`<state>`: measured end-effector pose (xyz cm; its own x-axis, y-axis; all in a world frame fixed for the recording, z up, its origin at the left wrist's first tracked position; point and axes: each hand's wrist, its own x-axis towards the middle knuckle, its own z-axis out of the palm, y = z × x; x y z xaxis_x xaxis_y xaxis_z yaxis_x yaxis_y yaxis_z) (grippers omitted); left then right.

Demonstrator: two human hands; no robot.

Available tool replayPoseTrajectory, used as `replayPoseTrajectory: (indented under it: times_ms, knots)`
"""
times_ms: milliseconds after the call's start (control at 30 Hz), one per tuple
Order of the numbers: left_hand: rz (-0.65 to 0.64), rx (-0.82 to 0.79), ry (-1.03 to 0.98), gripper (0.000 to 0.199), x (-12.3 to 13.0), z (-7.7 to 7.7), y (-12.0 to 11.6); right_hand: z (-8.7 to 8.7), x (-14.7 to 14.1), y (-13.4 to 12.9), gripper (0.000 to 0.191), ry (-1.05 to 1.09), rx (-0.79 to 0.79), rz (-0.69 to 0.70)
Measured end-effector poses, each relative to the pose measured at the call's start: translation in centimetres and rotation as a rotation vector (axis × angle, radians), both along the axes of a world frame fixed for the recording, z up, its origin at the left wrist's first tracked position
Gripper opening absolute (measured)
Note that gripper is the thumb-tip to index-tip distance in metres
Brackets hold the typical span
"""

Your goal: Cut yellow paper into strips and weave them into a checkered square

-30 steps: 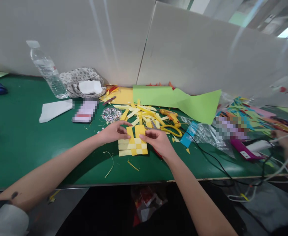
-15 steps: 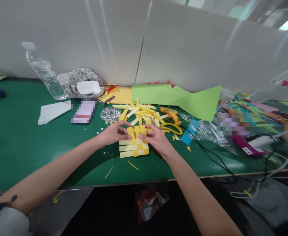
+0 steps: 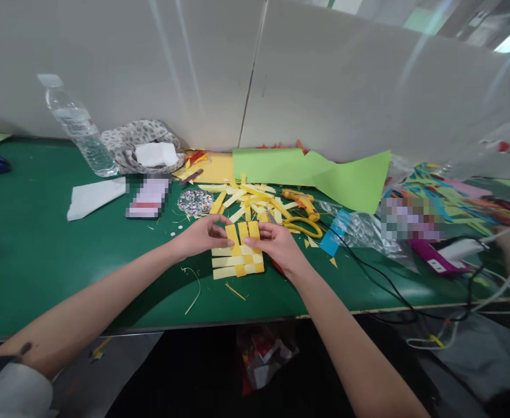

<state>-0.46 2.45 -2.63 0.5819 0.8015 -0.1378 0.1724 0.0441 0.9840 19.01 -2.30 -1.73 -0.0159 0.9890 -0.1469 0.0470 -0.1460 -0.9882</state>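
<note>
Between my hands is a small mat of woven paper strips (image 3: pixel 247 261), deep yellow ones crossing pale yellow ones in a checker pattern. Loose ends of the pale strips point left, and the deep yellow ends point away from me. My left hand (image 3: pixel 206 237) pinches the leftmost deep yellow strip near its upper end. My right hand (image 3: pixel 276 244) grips the mat's right side, its thumb lying on the front and its fingers behind, partly hidden. Just beyond the mat lies a heap of loose yellow paper strips (image 3: pixel 255 200).
A yellow glue gun (image 3: pixel 302 203) and yellow-handled scissors (image 3: pixel 309 227) lie right of the heap. Behind stands green paper (image 3: pixel 281 165). To the left are a phone (image 3: pixel 150 197), a bag of beads (image 3: pixel 195 202) and a water bottle (image 3: pixel 81 130). Black cable (image 3: pixel 381 278) crosses the right side.
Very little differs. Both hands keep their hold on the woven paper, and my right fingers have shifted slightly around its upper right edge.
</note>
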Motion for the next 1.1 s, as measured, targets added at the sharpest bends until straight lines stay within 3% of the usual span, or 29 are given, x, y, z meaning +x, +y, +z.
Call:
replayPoseTrajectory:
  times_ms: [733, 933, 1100]
  knots:
    - [0.068, -0.041, -0.066, 0.041, 0.8, -0.1, -0.8, 0.1, -0.7, -0.5, 0.043, -0.076, 0.039, 0.099]
    - [0.108, 0.018, -0.049, 0.044, 0.8, 0.1, -1.1, 0.3, -0.6, -0.5, 0.043, -0.072, 0.060, 0.005]
    - [0.013, 0.023, 0.037, 0.039, 0.7, -0.1, -1.2, 0.4, -0.5, -0.5, 0.047, -0.043, 0.068, -0.043]
